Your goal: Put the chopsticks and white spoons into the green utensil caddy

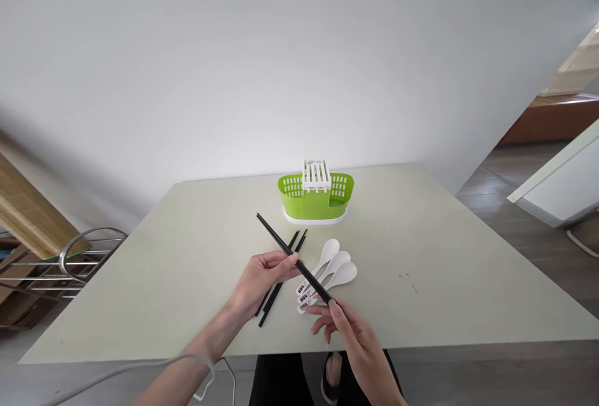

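Head view: both bare hands are working above a pale table [163, 281].
Metal rack [88, 262]: is standing well to the left of the left hand, past the table's edge.
Grey cable [140, 367]: is crossing the left forearm, nearer the body than the hand.
Left hand [264, 278]: is pinching the held chopsticks around their middle, thumb on top.
Loose chopsticks [272, 302]: are lying slantwise on the table beneath the left hand, partly hidden by its fingers.
Held chopsticks [306, 274]: are slanting between the hands, thin tips reaching beyond the left one.
Green basket [309, 206]: is standing upright beyond both hands, carrying a white slatted holder [317, 176] across its middle.
White spoons [334, 265]: three are fanning out just beyond the right hand, bowls facing away, handles partly under the held chopsticks.
Right hand [350, 331]: is gripping the chopsticks' near end; its other fingers are spreading beside the spoon handles, whether touching cannot be told.
Dark marks [412, 284]: are showing on the table, right of the right hand.
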The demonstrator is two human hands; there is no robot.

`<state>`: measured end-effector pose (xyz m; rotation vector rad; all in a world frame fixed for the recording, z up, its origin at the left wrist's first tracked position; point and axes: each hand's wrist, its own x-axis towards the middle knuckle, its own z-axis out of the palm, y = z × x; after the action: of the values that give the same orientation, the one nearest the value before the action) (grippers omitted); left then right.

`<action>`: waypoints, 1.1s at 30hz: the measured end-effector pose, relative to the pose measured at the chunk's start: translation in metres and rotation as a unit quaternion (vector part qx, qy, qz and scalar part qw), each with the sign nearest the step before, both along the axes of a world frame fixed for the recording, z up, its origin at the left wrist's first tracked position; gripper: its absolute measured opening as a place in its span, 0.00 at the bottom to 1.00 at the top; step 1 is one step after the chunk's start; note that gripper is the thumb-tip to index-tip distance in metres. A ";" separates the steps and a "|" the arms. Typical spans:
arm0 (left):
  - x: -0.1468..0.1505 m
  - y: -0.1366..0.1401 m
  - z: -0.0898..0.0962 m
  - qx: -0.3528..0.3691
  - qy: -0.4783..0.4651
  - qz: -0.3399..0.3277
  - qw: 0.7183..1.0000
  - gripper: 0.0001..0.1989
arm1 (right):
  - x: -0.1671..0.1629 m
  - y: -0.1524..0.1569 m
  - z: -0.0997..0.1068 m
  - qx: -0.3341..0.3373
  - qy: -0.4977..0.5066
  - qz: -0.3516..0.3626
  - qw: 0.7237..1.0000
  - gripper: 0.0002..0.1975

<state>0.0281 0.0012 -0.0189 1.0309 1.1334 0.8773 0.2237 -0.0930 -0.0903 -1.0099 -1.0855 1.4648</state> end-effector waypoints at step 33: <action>-0.024 0.206 0.084 0.302 0.139 0.251 0.909 0.20 | 0.130 0.035 -0.054 0.021 -0.177 -0.172 0.969 0.24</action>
<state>0.0042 0.2068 0.0648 1.4256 1.4423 1.6002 0.3534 -0.0578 -0.1447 -1.3874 -1.1162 1.0004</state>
